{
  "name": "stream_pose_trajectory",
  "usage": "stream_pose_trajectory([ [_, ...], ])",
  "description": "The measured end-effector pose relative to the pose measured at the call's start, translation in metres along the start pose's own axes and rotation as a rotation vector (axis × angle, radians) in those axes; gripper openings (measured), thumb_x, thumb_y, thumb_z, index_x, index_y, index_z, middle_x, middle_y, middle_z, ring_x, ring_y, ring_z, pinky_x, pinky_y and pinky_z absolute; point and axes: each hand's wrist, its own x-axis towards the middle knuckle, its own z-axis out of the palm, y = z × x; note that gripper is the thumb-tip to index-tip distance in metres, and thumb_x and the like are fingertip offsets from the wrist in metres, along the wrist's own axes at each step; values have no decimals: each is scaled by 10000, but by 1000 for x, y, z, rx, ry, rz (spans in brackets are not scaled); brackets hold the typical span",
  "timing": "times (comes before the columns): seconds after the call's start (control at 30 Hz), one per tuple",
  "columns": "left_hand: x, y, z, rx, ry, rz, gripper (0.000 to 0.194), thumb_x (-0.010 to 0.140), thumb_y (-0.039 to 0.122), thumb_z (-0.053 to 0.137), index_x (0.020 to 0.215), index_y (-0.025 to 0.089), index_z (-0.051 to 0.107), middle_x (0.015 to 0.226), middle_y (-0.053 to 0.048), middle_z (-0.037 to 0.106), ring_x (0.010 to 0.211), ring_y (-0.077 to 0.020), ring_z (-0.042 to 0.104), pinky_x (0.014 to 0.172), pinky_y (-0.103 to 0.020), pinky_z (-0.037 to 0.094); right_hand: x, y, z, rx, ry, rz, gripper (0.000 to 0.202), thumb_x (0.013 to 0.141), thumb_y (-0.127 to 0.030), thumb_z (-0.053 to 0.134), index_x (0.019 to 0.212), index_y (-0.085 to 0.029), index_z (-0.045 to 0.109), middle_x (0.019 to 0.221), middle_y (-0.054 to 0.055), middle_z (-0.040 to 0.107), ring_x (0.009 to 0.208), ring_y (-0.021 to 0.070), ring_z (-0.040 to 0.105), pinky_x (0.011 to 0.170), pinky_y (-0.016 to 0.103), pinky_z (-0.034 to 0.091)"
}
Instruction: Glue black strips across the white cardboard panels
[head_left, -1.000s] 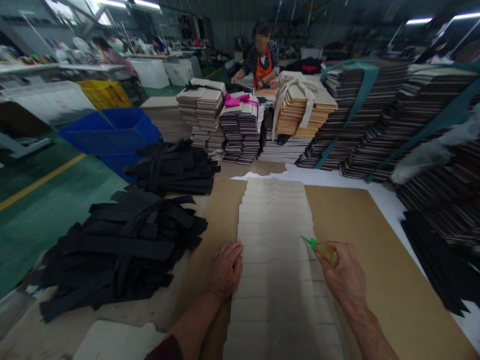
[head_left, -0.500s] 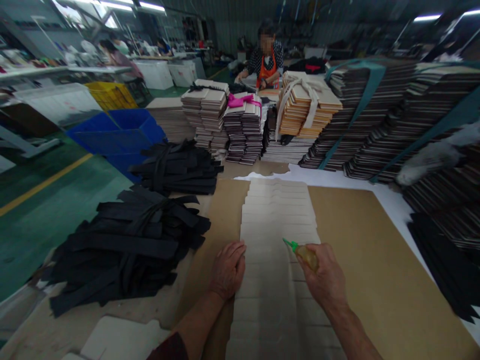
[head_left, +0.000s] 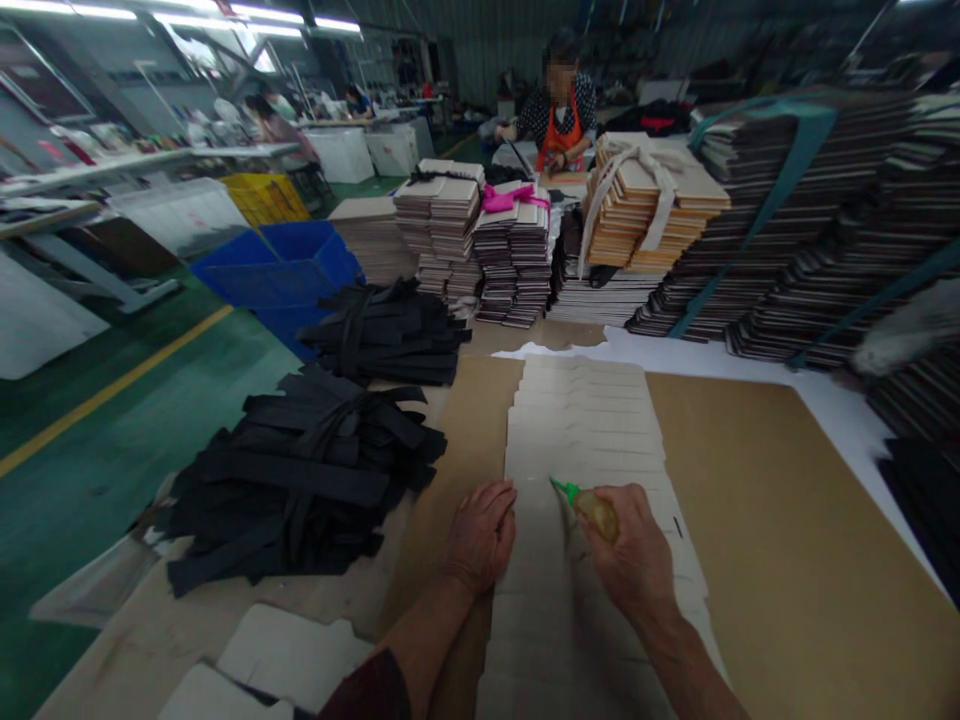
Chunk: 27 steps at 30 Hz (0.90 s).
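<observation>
A row of overlapping pale card-like pieces (head_left: pixel 585 420) runs away from me down a brown board (head_left: pixel 739 490). My left hand (head_left: pixel 480 535) rests at the row's left edge, fingers stretched out and lying flat, with nothing held. In my right hand (head_left: pixel 634 545) is a squeeze bottle (head_left: pixel 598 515) of yellowish liquid, gripped with its green nozzle (head_left: pixel 564 490) pointing left. The nozzle tip is over the pieces, left of the row's middle; whether it touches them I cannot tell. A short dark mark (head_left: pixel 678 527) shows near the row's right edge.
Tied bundles of black strips (head_left: pixel 307 475) lie to the left, with loose pale pieces (head_left: pixel 292 655) below them. Stacks of panels (head_left: pixel 514 255) line the far side, and taller strapped stacks (head_left: pixel 787 230) the right. A blue bin (head_left: pixel 281 265) stands beyond; a person (head_left: pixel 562 115) works behind the stacks.
My view has turned a little left, so the scene sits further right. The bottle's nozzle has moved left across the pale pieces. My left hand stays by the row's left edge.
</observation>
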Motion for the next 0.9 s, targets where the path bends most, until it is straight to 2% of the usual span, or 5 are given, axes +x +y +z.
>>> stream_pose_trajectory([
  [0.2, -1, 0, 0, -2, -9, -23, 340, 897, 151, 486, 1207, 216, 609, 1280, -74, 627, 1203, -236, 532, 1042, -483, 433, 0, -32, 23, 52, -61, -56, 103, 883, -279, 520, 973, -246, 557, 950, 32, 537, 865, 188, 557, 701, 288, 459],
  [0.43, -3, -1, 2, 15, -13, -21, 331, 907, 160, 486, 1211, 217, 605, 1294, -71, 620, 1219, -236, 519, 1047, -474, 423, -1, -31, 18, 31, -32, -46, 117, 872, -279, 533, 980, -245, 561, 959, 36, 543, 873, 190, 555, 713, 292, 462],
  [0.6, -4, -1, 2, 11, -13, -26, 365, 883, 141, 500, 1228, 215, 593, 1297, -75, 615, 1211, -228, 526, 1040, -459, 435, -2, -35, 26, 66, -69, -81, 117, 871, -259, 538, 986, -247, 556, 955, 32, 533, 877, 188, 546, 723, 293, 458],
  [0.8, -4, 1, 1, 19, -14, -39, 336, 892, 160, 498, 1207, 212, 601, 1301, -79, 611, 1219, -231, 521, 1051, -470, 422, 8, -20, 30, 215, 98, -13, 211, 849, -345, 608, 1017, -235, 542, 972, 23, 534, 895, 184, 548, 777, 309, 463],
  [0.9, -4, 3, 0, 21, -20, -39, 327, 895, 167, 496, 1203, 202, 601, 1291, -82, 614, 1205, -232, 525, 1045, -464, 425, 16, -23, 39, 228, 137, -18, 209, 850, -336, 604, 1021, -230, 545, 983, 28, 536, 915, 186, 546, 795, 312, 459],
])
